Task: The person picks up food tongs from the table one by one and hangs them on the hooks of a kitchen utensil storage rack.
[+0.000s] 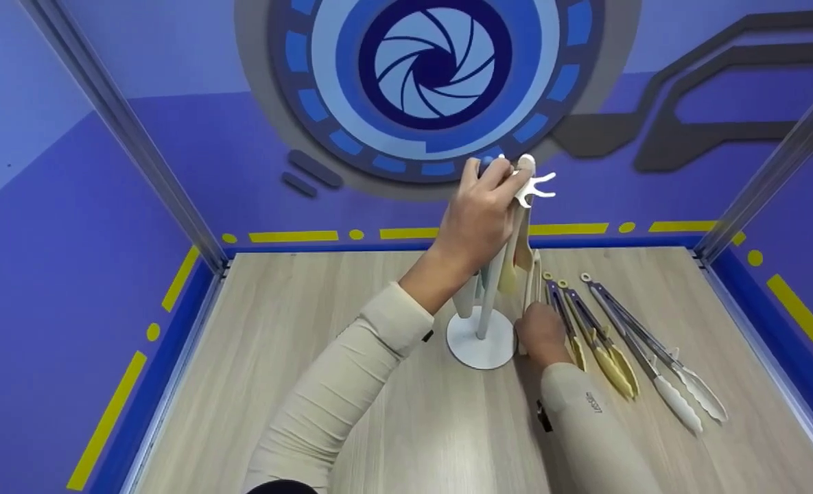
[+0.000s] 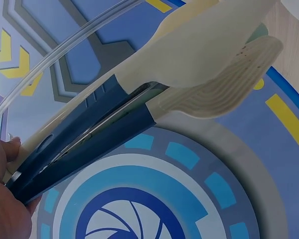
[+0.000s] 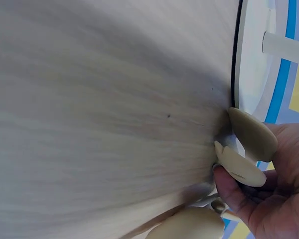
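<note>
My left hand [image 1: 478, 213] is raised at the top of a white utensil stand [image 1: 540, 189], partly covering its hooks. In the left wrist view it holds the end of blue-handled tongs [image 2: 89, 127], whose cream, ridged heads [image 2: 214, 97] point away from the palm. Low on the table, just right of the stand's round base [image 1: 481, 358], my right hand [image 1: 542, 333] grips slim beige tongs [image 1: 535, 274]. Their two cream tips [image 3: 251, 134] show between thumb and fingers in the right wrist view. Beige and yellowish utensils [image 1: 509, 278] hang from the stand.
To the right lie small yellow-tipped tongs [image 1: 574, 339], larger yellow-tipped tongs [image 1: 612, 367] and long white-tipped tongs [image 1: 674, 398]. The wooden table [image 1: 276, 384] is bounded by blue printed panels [image 1: 173, 137] with metal corner posts.
</note>
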Demonstrator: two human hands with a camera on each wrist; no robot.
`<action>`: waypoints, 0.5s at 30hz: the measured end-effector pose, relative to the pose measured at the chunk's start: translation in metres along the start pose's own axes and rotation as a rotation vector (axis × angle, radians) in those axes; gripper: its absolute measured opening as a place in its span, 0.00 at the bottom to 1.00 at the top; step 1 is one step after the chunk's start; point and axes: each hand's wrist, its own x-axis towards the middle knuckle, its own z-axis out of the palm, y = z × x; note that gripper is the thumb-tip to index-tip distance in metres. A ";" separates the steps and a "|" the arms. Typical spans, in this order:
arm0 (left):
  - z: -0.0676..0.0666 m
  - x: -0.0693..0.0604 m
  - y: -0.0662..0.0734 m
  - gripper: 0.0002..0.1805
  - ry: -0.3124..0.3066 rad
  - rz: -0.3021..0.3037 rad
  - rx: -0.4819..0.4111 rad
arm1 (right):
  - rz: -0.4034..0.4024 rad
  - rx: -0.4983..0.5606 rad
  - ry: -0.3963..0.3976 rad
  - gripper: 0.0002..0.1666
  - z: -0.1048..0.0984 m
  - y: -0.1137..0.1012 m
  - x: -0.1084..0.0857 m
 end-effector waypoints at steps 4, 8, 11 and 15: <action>0.000 0.000 -0.001 0.17 -0.016 -0.007 -0.002 | 0.013 0.002 0.014 0.11 0.002 0.002 0.001; 0.000 0.001 -0.001 0.17 -0.023 -0.016 0.001 | 0.010 0.007 0.021 0.11 0.000 0.001 0.000; -0.001 0.002 -0.002 0.17 -0.028 -0.023 -0.004 | 0.003 0.011 0.007 0.12 -0.002 -0.001 -0.001; 0.001 0.003 -0.002 0.17 -0.022 -0.027 -0.011 | 0.008 0.015 -0.021 0.11 -0.003 0.000 -0.001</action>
